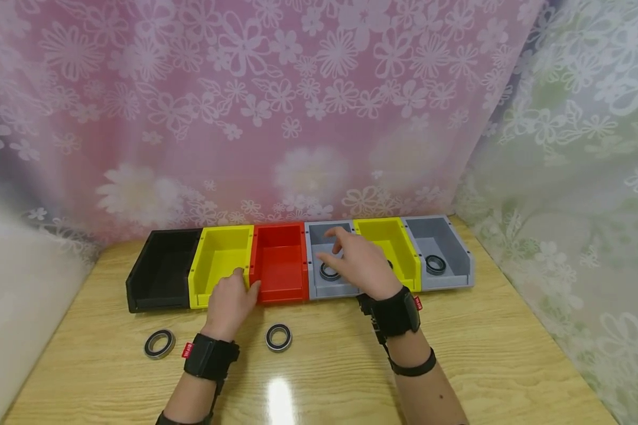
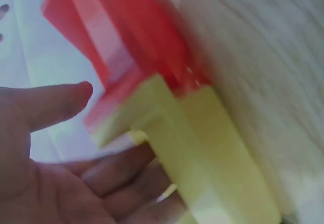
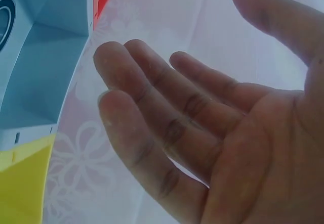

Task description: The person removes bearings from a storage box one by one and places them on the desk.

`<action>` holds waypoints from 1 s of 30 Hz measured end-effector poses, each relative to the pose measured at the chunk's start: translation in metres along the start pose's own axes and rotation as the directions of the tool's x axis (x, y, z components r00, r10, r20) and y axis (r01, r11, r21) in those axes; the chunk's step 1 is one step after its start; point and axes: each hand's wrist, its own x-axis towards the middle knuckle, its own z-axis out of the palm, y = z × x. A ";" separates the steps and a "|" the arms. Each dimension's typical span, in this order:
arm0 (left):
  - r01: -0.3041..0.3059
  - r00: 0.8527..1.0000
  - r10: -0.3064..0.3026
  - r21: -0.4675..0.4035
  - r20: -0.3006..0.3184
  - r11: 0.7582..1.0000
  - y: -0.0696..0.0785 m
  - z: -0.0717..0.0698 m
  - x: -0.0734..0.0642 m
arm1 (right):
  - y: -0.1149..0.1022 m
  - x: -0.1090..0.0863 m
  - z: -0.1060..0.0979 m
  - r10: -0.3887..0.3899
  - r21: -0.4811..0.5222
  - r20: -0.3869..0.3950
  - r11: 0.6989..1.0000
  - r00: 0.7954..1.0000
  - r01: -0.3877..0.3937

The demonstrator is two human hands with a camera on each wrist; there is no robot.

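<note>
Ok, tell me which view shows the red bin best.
The head view, showing the red bin nearly whole, interior included. The left wrist view shows it blurred and cropped; the right wrist, only a sliver.

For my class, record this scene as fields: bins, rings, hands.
Bins, left to right: black bin, first yellow bin, red bin, first grey bin, second yellow bin, second grey bin
Rings on table: left ring, right ring
Rings in grey bins: inner ring, end ring
Second yellow bin: dark edge, mostly hidden
Left hand: at first yellow and red bins
Right hand: near first grey bin, empty
</note>
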 end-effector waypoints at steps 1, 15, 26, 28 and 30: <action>-0.011 1.000 0.011 -0.006 -0.014 1.000 0.003 -0.001 0.000 | 0.001 0.000 -0.001 0.002 0.002 -0.005 1.000 1.000 -0.002; -0.198 0.976 0.203 0.070 -0.077 0.978 0.065 -0.003 -0.004 | 0.012 -0.001 -0.011 -0.028 -0.019 -0.040 0.999 0.999 0.027; -0.125 0.992 0.121 0.138 0.037 0.982 0.093 0.040 0.013 | 0.013 -0.002 -0.011 -0.034 -0.017 -0.061 0.999 0.998 0.033; -0.102 0.994 0.096 0.141 0.047 0.985 0.094 0.047 0.015 | 0.013 -0.002 -0.010 -0.035 -0.014 -0.064 0.999 0.997 0.034; -0.086 0.996 0.082 0.150 0.034 0.985 0.094 0.054 0.017 | 0.012 -0.002 -0.010 -0.035 -0.013 -0.062 0.999 0.997 0.035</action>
